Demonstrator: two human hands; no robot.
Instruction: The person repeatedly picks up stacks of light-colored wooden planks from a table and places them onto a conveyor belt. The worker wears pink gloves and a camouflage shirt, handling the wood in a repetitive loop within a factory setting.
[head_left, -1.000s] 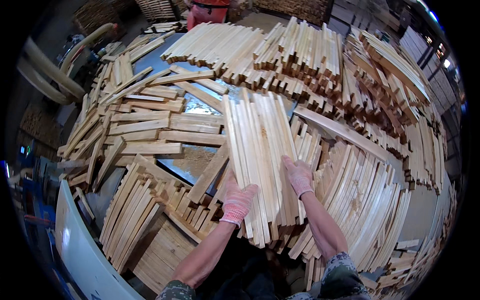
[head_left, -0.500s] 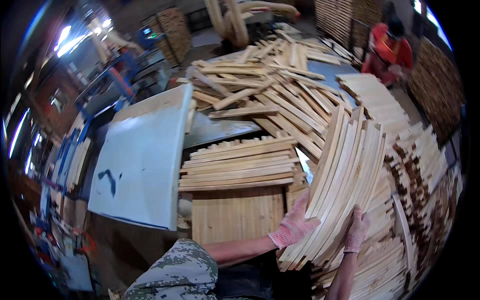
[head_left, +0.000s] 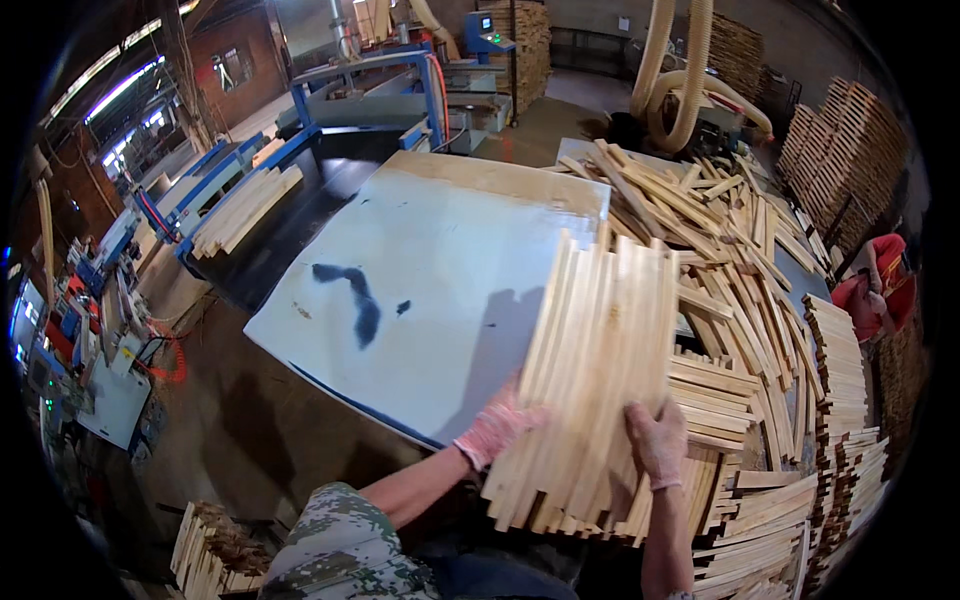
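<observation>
Between my two gloved hands I carry a bundle of wooden strips (head_left: 600,370), laid side by side with uneven ends. My left hand (head_left: 500,422), in a pinkish knitted glove, grips its left edge. On the opposite side my right hand (head_left: 660,440) clasps the bundle, thumb over the top strips. The bundle is held over the right part of a pale blue-white tabletop (head_left: 400,270), which carries dark stains and a shadow. Fingers beneath the wood are hidden.
To the right lie a loose heap of strips (head_left: 740,290) and stacked rows (head_left: 710,400). A dark machine bed (head_left: 320,190) with strips (head_left: 245,210) stands far left. A person in red (head_left: 875,285) is at the far right. Ribbed hoses (head_left: 690,90) hang behind.
My view has turned left. Both hands have carried the bundle of strips leftward, from above the stacked wood to the pale tabletop, keeping hold of it.
</observation>
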